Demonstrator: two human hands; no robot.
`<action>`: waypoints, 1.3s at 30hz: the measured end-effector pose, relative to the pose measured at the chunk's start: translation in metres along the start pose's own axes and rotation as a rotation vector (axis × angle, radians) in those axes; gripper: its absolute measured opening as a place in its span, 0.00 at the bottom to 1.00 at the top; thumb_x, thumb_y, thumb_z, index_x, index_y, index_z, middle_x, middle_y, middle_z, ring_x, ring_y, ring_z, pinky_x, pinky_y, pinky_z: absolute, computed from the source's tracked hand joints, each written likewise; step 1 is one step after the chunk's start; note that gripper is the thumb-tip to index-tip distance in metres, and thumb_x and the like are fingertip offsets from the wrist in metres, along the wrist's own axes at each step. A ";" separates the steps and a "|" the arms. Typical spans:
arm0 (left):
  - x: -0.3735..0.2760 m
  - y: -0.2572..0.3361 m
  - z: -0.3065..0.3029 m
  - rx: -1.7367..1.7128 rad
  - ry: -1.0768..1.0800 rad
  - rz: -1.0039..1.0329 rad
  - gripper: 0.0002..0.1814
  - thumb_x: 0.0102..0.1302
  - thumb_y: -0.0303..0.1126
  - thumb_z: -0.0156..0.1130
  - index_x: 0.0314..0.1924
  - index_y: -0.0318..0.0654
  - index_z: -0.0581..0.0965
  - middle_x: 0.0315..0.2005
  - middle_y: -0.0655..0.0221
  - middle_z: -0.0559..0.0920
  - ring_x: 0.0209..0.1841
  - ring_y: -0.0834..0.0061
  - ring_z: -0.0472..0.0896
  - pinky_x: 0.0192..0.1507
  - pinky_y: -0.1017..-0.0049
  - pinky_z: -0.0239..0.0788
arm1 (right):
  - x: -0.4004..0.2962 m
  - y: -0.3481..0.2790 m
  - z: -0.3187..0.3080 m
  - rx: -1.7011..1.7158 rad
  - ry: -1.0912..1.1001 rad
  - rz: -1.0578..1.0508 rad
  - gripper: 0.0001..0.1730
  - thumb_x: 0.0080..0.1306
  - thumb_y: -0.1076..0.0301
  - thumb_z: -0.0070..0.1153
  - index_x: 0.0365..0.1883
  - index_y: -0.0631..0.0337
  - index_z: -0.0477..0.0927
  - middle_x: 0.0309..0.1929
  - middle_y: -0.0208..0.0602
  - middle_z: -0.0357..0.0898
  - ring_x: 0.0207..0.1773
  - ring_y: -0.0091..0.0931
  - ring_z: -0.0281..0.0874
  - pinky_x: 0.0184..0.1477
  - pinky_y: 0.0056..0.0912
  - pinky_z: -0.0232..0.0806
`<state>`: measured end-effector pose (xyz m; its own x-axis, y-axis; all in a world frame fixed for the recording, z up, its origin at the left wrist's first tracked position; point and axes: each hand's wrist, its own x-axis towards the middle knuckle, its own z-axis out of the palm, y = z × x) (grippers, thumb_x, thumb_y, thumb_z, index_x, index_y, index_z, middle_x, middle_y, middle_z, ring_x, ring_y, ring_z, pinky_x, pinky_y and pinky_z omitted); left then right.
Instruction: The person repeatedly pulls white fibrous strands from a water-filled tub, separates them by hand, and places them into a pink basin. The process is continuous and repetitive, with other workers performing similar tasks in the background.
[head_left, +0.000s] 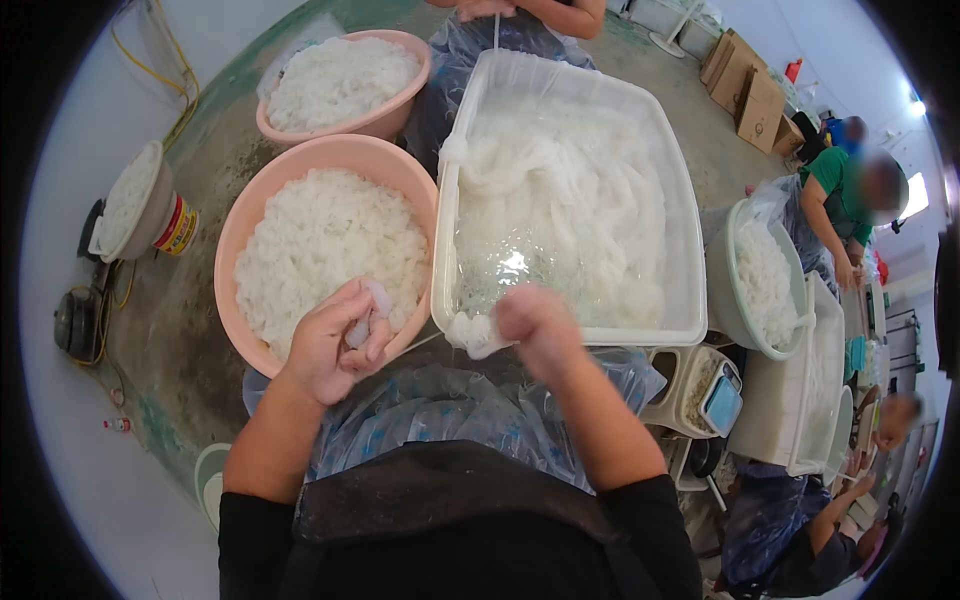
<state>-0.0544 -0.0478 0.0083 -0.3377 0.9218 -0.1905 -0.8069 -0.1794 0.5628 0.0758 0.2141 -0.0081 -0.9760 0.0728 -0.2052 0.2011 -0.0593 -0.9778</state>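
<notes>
My left hand (341, 337) is closed around a small wet white clump (380, 298), over the near rim of a pink plastic basin (227, 247) heaped with white fluffy fibre (330, 240). My right hand (536, 326), blurred, is curled at the near edge of a white rectangular tub (697, 247). Beside its fingers a white fibre wad (472, 335) hangs over the tub's near left corner; whether the hand grips it I cannot tell. Wet white fibre (570, 195) lies in liquid in the tub. A thin pale rod or strand (420, 343) runs between the hands.
Behind on the left stands another pink basin (416, 90) of white fibre. At right are a green basin (718, 262) and a stool (660, 409) bearing a kitchen scale (721, 401). A person's arms (570, 15) are beyond the tub; other people work at right. A hose (180, 90) hangs at left.
</notes>
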 end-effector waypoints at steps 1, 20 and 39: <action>0.006 -0.003 -0.002 0.618 0.200 0.195 0.12 0.74 0.38 0.49 0.52 0.43 0.70 0.35 0.58 0.80 0.26 0.70 0.71 0.31 0.70 0.64 | 0.000 0.006 -0.010 0.258 0.055 -0.075 0.16 0.65 0.64 0.47 0.19 0.62 0.69 0.21 0.32 0.67 0.29 0.29 0.67 0.34 0.32 0.61; 0.041 -0.032 0.043 1.854 0.180 0.830 0.19 0.69 0.40 0.62 0.52 0.33 0.82 0.51 0.60 0.84 0.64 0.56 0.75 0.69 0.55 0.56 | -0.015 0.030 0.022 -0.687 -0.072 -0.661 0.14 0.59 0.70 0.54 0.44 0.61 0.79 0.49 0.45 0.76 0.56 0.43 0.72 0.63 0.47 0.59; 0.025 -0.041 0.038 0.676 0.066 0.402 0.09 0.78 0.34 0.47 0.49 0.38 0.71 0.58 0.53 0.78 0.63 0.62 0.76 0.66 0.56 0.64 | -0.031 0.000 0.016 -0.168 0.073 -0.183 0.14 0.57 0.63 0.62 0.37 0.59 0.74 0.42 0.44 0.73 0.38 0.43 0.72 0.42 0.42 0.66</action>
<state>-0.0114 -0.0045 0.0106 -0.5860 0.8047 0.0956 -0.1543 -0.2266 0.9617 0.1051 0.1957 -0.0012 -0.9901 0.1388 -0.0211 0.0389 0.1268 -0.9912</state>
